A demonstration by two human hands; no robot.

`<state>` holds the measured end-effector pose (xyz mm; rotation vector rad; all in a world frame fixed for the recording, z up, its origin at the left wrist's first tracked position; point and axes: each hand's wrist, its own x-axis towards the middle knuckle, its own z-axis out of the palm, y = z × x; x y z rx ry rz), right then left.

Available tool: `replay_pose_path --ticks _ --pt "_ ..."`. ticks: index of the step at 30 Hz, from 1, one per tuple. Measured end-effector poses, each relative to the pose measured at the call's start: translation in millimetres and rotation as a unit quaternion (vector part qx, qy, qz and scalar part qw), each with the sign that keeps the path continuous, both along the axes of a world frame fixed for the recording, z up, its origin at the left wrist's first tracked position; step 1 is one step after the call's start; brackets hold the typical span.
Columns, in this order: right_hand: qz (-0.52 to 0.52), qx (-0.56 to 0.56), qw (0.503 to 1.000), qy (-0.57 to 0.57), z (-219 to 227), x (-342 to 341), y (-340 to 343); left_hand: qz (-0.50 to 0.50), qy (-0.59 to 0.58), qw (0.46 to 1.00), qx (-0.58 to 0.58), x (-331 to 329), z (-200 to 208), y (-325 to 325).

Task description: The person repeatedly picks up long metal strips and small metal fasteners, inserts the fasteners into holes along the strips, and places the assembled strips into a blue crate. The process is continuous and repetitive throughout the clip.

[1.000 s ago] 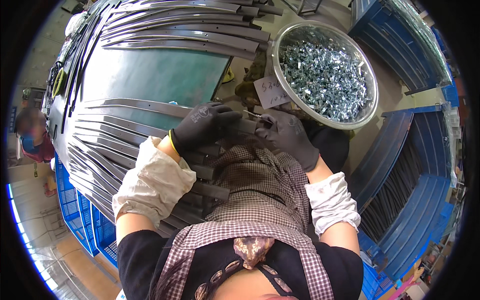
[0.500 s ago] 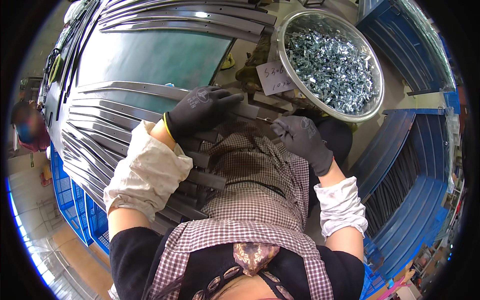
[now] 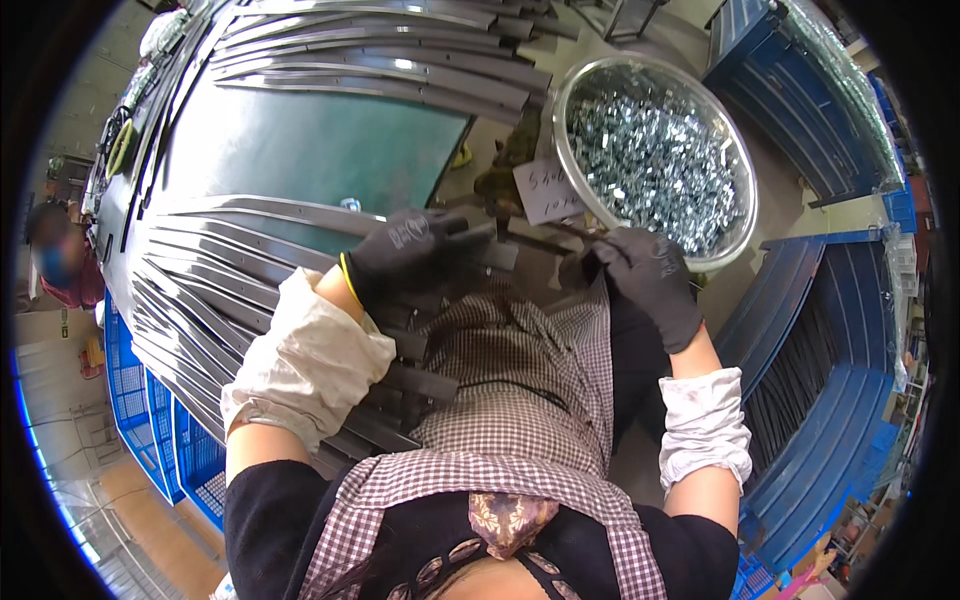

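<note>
Black-gloved left hand (image 3: 412,250) lies over a dark strip (image 3: 500,257) jutting past the green bench (image 3: 340,160), grip unclear. Right hand (image 3: 655,285), its fingers (image 3: 612,256) curled, contents hidden, is beside a bowl (image 3: 752,195) of shiny metal pieces (image 3: 660,160).

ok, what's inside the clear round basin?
The basin holds a heap of small shiny metal pieces. Only the top layer shows; it covers the pieces or anything else deeper down, and the basin's bottom.

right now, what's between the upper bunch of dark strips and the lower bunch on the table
In the head view, green tabletop lies between the upper strips and the lower strips, with a small bluish item near the latter.
</note>
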<state>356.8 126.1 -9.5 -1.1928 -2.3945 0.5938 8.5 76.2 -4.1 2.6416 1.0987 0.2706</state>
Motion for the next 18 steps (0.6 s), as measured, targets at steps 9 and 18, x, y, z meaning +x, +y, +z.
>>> replay_pose_path --ticks 9,18 --pt "-0.238 0.077 0.938 -0.240 -18.6 32.8 100.8 -0.045 -0.065 0.987 -0.142 -5.2 66.0 -73.3" --pt "-0.207 0.070 0.965 -0.148 -73.5 45.9 127.2 0.135 0.016 0.987 -0.080 -49.5 101.1 21.9"
